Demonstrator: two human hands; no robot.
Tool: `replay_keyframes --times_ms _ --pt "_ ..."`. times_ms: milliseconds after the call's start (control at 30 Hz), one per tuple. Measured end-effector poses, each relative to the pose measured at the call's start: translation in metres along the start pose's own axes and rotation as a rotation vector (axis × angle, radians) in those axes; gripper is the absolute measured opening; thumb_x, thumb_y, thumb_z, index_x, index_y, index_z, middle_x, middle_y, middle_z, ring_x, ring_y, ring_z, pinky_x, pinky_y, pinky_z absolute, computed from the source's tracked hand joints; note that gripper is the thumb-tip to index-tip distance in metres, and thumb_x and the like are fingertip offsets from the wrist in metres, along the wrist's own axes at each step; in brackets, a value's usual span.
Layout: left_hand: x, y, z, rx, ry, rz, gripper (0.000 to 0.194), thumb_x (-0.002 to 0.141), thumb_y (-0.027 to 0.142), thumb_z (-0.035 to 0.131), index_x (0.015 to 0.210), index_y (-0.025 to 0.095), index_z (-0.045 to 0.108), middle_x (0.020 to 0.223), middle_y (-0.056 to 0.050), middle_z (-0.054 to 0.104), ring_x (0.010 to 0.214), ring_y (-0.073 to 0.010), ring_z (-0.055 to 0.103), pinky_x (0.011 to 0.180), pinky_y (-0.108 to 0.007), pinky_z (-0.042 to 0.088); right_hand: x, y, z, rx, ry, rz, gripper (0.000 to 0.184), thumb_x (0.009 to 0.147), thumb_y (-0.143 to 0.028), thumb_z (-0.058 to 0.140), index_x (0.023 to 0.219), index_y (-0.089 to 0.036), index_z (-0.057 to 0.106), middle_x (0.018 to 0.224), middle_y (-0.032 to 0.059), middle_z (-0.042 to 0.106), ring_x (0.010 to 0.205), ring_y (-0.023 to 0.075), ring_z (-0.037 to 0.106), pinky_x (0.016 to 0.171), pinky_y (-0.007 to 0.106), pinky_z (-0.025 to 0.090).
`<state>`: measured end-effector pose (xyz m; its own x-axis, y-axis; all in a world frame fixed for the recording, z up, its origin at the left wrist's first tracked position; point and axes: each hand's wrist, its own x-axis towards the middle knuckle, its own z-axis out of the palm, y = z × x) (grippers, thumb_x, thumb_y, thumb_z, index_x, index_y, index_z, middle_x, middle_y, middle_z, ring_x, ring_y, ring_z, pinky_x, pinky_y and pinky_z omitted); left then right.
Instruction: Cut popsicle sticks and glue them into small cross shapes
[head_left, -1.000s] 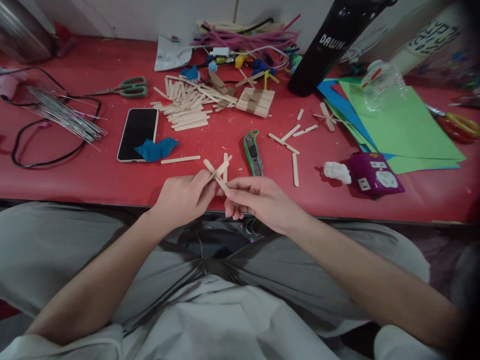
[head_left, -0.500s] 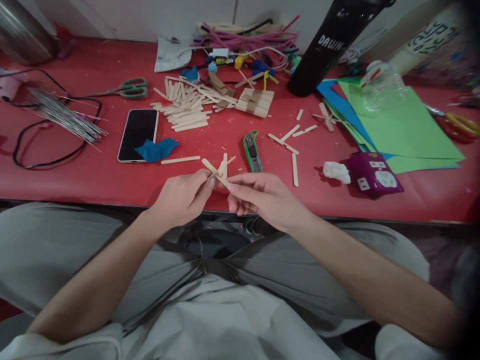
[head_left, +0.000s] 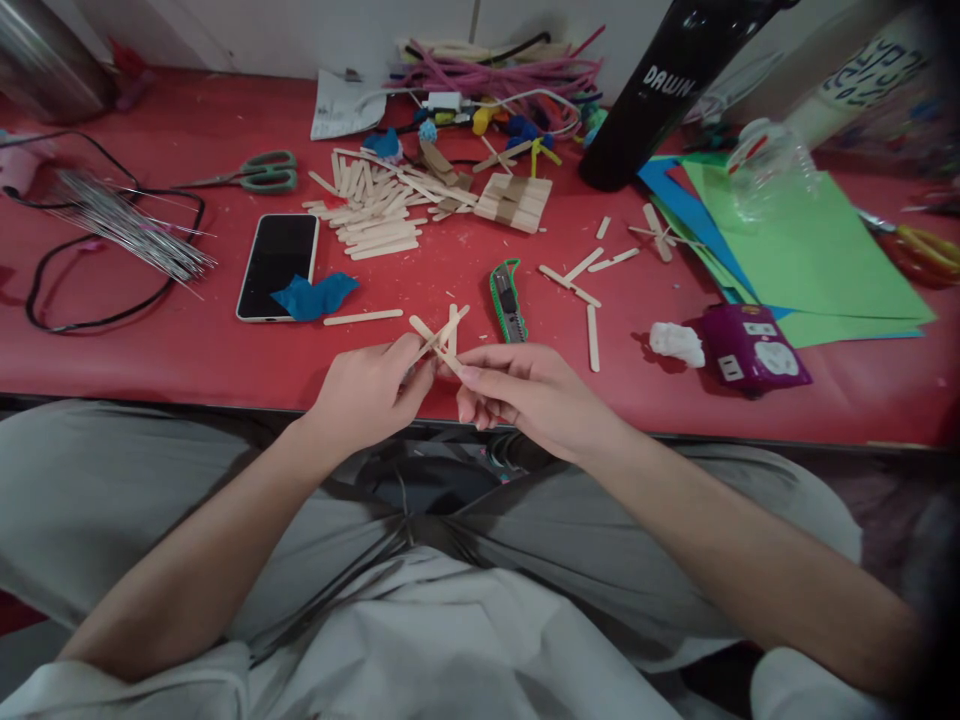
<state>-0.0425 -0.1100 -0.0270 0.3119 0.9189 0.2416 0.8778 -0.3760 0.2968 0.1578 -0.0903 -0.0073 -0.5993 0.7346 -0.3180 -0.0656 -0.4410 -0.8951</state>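
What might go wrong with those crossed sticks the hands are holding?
The crossed sticks look thin, and the left hand and right hand pinch them, so they might slip apart or snap.
The green cutter lies close to the right hand, so a careless reach might cause a cut. I can't tell whether its blade is out.

sticks point(head_left: 436, 343): pale tan | cutter point(head_left: 508, 303): grn/blk | tbl point(head_left: 187, 355): red | phone point(head_left: 276, 252): blk, wht edge
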Motion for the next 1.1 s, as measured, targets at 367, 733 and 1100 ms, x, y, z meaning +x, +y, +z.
replay_keyframes --times_ms 367,733,1100 --pt "0.001 -0.001 0.0 0.017 -0.019 0.027 0.023 0.097 0.026 0.039 0.097 0.015 0.059 0.069 -0.004 0.063 0.058 -0.017 0.056 0.051 -0.029 0.024 -0.002 -0.006 -0.003 -0.068 -0.009 0.005 0.025 0.085 -0.036 0.071 0.097 -0.015 0.071 0.068 0.003 0.072 0.057 0.0098 0.064 0.058 0.022 0.051" --pt "0.007 -0.001 -0.023 -0.751 -0.136 -0.087 0.031 0.095 0.037 0.047 0.071 0.019 0.056 0.06 0.002 0.054 0.055 -0.0099 0.049 0.051 -0.023 0.037 0.008 -0.011 -0.013 -0.511 0.286 -0.488 0.04 0.088 -0.043 0.068 0.121 -0.022 0.065 0.106 0.0069 0.071 0.088 0.0161 0.068 0.076 0.029 0.057" --pt "0.008 0.006 -0.017 -1.161 -0.252 -0.286 0.038 0.085 0.051 0.056 0.066 0.019 0.059 0.053 -0.001 0.049 0.043 -0.0106 0.042 0.039 -0.026 0.031 -0.009 -0.018 -0.001 -0.748 0.332 -0.666 0.012 0.09 -0.026 0.066 0.097 -0.02 0.074 0.091 0.004 0.076 0.077 0.0155 0.07 0.071 0.027 0.056"
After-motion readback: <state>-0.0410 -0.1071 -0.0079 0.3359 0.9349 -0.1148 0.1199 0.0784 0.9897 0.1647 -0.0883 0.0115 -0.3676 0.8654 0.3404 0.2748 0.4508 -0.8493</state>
